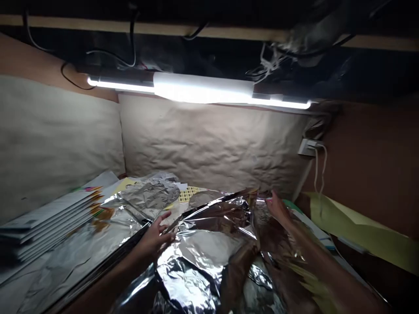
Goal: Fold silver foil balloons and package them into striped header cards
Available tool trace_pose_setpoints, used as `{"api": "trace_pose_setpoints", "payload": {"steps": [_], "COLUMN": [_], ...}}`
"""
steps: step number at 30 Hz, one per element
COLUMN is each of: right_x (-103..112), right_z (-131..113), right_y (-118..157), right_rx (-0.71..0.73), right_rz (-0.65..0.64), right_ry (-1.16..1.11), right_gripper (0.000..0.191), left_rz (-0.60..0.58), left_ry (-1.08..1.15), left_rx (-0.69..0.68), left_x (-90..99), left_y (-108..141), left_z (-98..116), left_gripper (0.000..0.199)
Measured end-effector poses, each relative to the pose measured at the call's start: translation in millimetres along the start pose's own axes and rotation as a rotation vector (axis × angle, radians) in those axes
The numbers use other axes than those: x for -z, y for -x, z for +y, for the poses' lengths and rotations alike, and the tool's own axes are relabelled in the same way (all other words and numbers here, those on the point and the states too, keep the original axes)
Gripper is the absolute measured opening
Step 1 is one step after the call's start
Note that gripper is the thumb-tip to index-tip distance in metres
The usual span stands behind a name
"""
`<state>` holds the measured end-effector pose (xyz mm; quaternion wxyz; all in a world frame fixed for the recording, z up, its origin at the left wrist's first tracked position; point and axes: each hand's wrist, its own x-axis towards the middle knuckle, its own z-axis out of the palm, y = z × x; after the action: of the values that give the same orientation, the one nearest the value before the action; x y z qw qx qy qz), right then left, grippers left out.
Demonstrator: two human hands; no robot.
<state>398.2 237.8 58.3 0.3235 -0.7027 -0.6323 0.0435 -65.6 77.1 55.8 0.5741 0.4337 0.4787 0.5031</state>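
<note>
A large, crinkled sheet of shiny silver foil (209,248) spreads across the work surface in front of me. My right hand (276,207) is at its far right corner, fingers closed on the raised edge. At the left end of that same edge is my left hand (157,237), thumb and fingers apart; the foil comes up against it, and no firm grip shows. Between the hands the edge slopes up toward the right. More crumpled foil (152,192) lies behind my left hand.
A stack of booklets (49,218) stands at the left. A yellow printed sheet (190,193) lies at the back, and yellow paper (360,231) is at the right. Cables hang from a wall outlet (307,147). A lit tube lamp (203,89) hangs low over the back.
</note>
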Motion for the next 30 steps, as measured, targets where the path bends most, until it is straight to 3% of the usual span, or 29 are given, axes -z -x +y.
{"api": "trace_pose_setpoints", "payload": {"steps": [4,9,15,16,18,21,27,30], "right_x": [-44,-81,-115,-119,-123,-119,-98,-94], "right_z": [-23,-63,-105,-109,-110,-99,-62,-58], "right_y": [27,42,48,50,53,54,64,64], "right_rx": [0.269,0.455,0.519,0.525,0.524,0.468,0.362,0.339], "right_rz": [-0.144,-0.400,-0.550,-0.569,-0.587,-0.565,-0.565,-0.527], "right_ry": [0.027,0.103,0.177,0.185,0.198,0.216,0.230,0.188], "right_gripper": [0.061,0.064,0.071,0.073,0.076,0.079,0.076,0.070], "left_rz": [0.109,0.175,0.482,0.473,0.315,0.083,-0.008,0.034], "left_ry": [-0.142,-0.373,-1.096,-1.232,-1.468,-1.631,-1.638,-1.661], "left_rx": [-0.057,-0.183,-0.495,-0.551,-0.619,-0.584,-0.493,-0.618], "left_x": [33.9,46.2,76.9,80.4,84.5,87.0,87.6,88.8], "left_y": [14,55,90,94,100,104,103,99], "left_z": [-28,-29,-51,-58,-73,-93,-99,-96], "left_gripper": [0.103,0.086,0.055,0.054,0.060,0.076,0.078,0.077]}}
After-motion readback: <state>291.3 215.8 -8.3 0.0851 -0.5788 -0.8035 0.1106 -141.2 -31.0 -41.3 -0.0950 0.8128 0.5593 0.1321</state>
